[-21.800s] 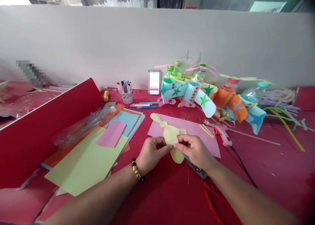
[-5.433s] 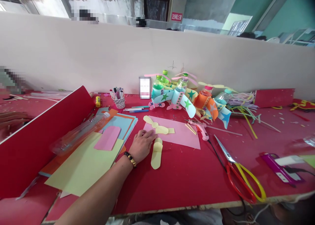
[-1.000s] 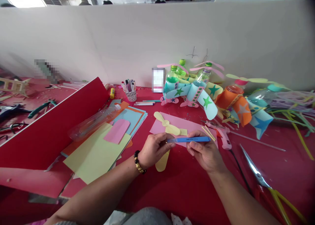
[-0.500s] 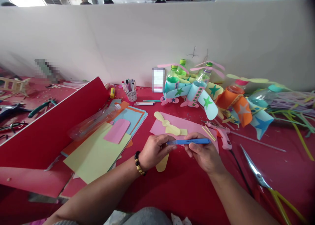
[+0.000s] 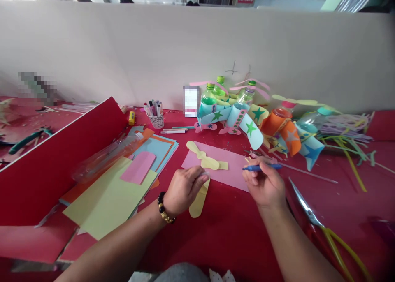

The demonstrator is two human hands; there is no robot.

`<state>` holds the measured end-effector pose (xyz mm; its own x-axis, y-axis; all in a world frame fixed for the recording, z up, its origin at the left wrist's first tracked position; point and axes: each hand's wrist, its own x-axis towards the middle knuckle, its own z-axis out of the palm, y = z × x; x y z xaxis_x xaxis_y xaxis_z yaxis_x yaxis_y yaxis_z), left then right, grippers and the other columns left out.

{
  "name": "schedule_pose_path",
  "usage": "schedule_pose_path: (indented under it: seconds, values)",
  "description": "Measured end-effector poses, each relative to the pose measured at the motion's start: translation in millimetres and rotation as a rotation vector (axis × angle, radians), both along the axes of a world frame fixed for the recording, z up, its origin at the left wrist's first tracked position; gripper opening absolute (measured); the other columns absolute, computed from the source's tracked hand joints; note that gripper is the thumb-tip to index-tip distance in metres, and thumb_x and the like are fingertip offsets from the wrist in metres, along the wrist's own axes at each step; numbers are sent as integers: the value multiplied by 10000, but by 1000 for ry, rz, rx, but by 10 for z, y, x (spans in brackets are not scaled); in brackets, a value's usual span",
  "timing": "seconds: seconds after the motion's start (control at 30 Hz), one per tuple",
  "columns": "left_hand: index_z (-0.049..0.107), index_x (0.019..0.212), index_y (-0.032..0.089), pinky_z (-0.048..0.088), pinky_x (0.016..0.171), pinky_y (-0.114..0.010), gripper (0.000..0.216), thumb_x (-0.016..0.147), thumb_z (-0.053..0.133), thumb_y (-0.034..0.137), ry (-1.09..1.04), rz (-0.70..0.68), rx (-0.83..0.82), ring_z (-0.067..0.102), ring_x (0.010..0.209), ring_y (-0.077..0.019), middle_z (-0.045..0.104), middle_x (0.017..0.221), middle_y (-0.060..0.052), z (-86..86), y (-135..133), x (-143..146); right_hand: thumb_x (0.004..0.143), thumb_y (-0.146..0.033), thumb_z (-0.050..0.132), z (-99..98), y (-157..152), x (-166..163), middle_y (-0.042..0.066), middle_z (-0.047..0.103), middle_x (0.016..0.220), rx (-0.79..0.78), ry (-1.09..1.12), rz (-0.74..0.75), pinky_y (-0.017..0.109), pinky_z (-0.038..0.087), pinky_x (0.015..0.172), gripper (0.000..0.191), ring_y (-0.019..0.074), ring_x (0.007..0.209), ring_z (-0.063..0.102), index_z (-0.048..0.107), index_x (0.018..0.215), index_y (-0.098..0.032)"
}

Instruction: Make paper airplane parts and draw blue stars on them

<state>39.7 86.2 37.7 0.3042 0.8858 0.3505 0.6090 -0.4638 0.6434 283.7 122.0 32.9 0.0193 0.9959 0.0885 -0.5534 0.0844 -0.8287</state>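
Closest in, on the red tabletop [image 5: 222, 245], the left hand [image 5: 185, 191], with a black-and-gold bead bracelet [image 5: 163, 208] at its wrist, curls over the top of a long pale yellow paper cutout [image 5: 196, 206]; whether it pinches the paper or only rests there, I cannot tell. The right hand [image 5: 263, 185] is narrowly closed, its thumb and fingers pinching a blue marker [image 5: 262, 167] held nearly level, with the tip just over the edge of a pink card sheet [image 5: 230, 162]. A slip of that tip could streak the card, and a loose hold from the left hand could let the light cutout slide out of place. A yellow propeller-shaped cutout [image 5: 202, 153] lies on the card, where a careless wrist could nudge it. To the right, scissors with yellow and red handles [image 5: 335, 249] point their steel blades [image 5: 304, 204] up toward the hands, so a quick sideways reach could catch skin. Farther left, a clear plastic bottle [image 5: 108, 158] lies on stacked coloured paper and might roll if the pile is jogged. Beyond it all, paper-decorated bottle aeroplanes [image 5: 216, 109] crowd the back of the table, and a stray elbow could topple them.
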Motion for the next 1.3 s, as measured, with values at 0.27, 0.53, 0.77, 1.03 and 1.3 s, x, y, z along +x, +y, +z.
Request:
schedule_pose_path:
  seconds: [0.27, 0.53, 0.77, 1.03, 1.3]
  values:
    - [545, 846, 185, 341, 582, -232, 257, 995, 398, 334, -38, -55, 5, 499, 582, -104, 570, 678, 7, -72, 1, 0, 721, -228, 564, 22, -65, -76, -21, 479, 638, 58, -51, 24, 278, 316, 493, 47, 104, 501, 398, 604, 742, -239]
    - [537, 823, 186, 343, 576, -235, 269, 993, 396, 340, -44, -20, 17, 479, 565, -103, 548, 662, 8, -51, 29, -36, 719, -214, 555, 13, -46, -60, -11, 493, 642, 49, -52, 20, 283, 311, 502, 62, 107, 506, 409, 615, 723, -229]
    - [544, 813, 191, 365, 634, -247, 328, 1008, 346, 365, 23, 78, -61, 560, 669, -135, 611, 742, -17, -116, 181, -122, 738, -183, 600, -169, -14, -79, -18, 528, 611, 22, -352, -52, 264, 321, 515, 34, 110, 534, 472, 625, 719, -196]
    - [518, 781, 196, 320, 595, -261, 320, 1003, 347, 352, 175, 94, -154, 566, 635, -156, 618, 706, -12, -189, 233, -107, 792, -207, 593, -248, -16, -95, -18, 583, 618, -12, -690, 76, 269, 425, 605, 67, 144, 626, 548, 621, 732, -199]
    - [583, 831, 186, 390, 640, -218, 318, 1003, 362, 335, 95, 98, -118, 596, 672, -120, 656, 758, -6, -76, 189, -95, 789, -244, 621, -399, 44, -39, -4, 602, 654, -2, -687, 67, 291, 420, 640, 53, 164, 656, 567, 633, 773, -196]
